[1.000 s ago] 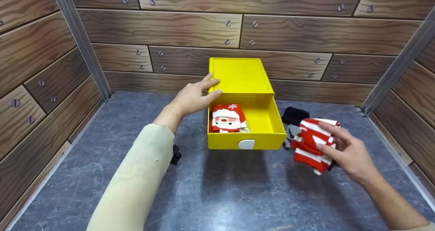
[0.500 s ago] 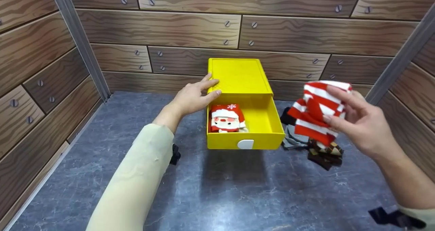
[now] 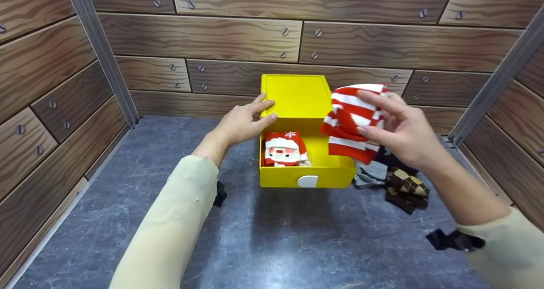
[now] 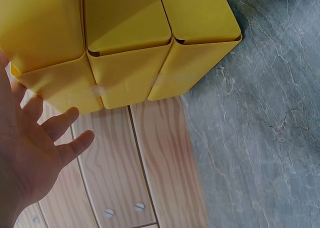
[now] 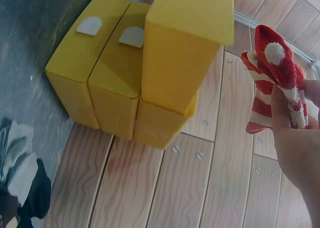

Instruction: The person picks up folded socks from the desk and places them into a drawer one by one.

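A folded pair of red-and-white striped socks [image 3: 350, 125] is pinched between the thumb and fingers of my right hand [image 3: 406, 138], held up over the right side of the pulled-out yellow drawer [image 3: 276, 177]. In the right wrist view, a white pom-pom shows on the red end of the socks [image 5: 275, 53]. Inside the drawer, at its left, lies a folded red pair of socks with a Santa face [image 3: 282, 149]. My left hand [image 3: 242, 121] rests with fingers extended on the left edge of the yellow drawer unit [image 3: 297, 95].
On the grey marbled surface [image 3: 272, 246], right of the drawer, lie folded grey socks [image 3: 369, 174] and brown checked ones [image 3: 406, 189]. Dark socks there are partly hidden by my right hand. Two lower drawers [image 5: 117, 65] are closed. Wood-patterned walls [image 3: 204, 34] enclose the space.
My right hand has lifted the striped socks from beside the pile at the right and carried them left over the drawer. The left hand stays on the unit.
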`<act>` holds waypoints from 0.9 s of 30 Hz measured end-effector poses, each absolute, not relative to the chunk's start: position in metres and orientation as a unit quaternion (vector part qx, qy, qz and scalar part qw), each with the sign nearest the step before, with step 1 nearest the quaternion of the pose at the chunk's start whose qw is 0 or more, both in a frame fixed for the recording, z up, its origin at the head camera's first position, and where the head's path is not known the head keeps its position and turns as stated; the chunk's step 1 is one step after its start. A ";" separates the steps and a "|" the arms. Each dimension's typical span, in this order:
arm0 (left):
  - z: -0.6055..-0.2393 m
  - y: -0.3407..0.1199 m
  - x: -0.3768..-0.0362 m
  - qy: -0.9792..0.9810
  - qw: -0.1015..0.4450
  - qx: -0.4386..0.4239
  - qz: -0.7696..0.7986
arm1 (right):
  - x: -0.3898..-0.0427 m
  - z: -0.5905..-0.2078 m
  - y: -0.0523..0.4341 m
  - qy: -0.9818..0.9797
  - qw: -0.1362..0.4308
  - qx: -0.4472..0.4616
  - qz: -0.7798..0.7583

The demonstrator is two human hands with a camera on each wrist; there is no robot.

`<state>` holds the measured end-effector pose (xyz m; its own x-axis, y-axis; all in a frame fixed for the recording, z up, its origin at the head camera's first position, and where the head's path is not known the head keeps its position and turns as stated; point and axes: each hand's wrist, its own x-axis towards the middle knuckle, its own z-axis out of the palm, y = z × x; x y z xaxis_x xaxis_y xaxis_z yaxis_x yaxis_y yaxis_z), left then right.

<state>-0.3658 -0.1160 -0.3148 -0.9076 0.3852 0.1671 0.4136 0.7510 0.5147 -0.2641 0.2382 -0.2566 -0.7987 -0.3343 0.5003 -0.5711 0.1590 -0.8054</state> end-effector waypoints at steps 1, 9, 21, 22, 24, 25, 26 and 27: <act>-0.315 -0.116 -0.365 -0.935 0.027 -0.215 -0.281 | -0.266 -0.257 0.235 -0.761 0.102 0.300 0.566; -0.316 -0.115 -0.366 -0.932 0.035 -0.219 -0.287 | -0.280 -0.268 0.216 -0.799 0.072 0.292 0.521; -0.316 -0.115 -0.365 -0.934 0.030 -0.211 -0.286 | -0.295 -0.278 0.205 -0.817 0.010 0.276 0.506; -0.316 -0.115 -0.366 -0.934 0.030 -0.211 -0.286 | -0.296 -0.279 0.204 -0.819 0.009 0.274 0.503; -0.316 -0.115 -0.365 -0.934 0.030 -0.211 -0.286 | -0.298 -0.281 0.204 -0.822 0.005 0.274 0.499; -0.316 -0.115 -0.365 -0.934 0.030 -0.212 -0.287 | -0.299 -0.282 0.204 -0.824 0.002 0.275 0.495; -0.316 -0.115 -0.365 -0.933 0.030 -0.213 -0.287 | -0.299 -0.283 0.204 -0.826 0.000 0.275 0.492; -0.316 -0.115 -0.365 -0.933 0.031 -0.213 -0.288 | -0.300 -0.284 0.204 -0.827 -0.003 0.275 0.489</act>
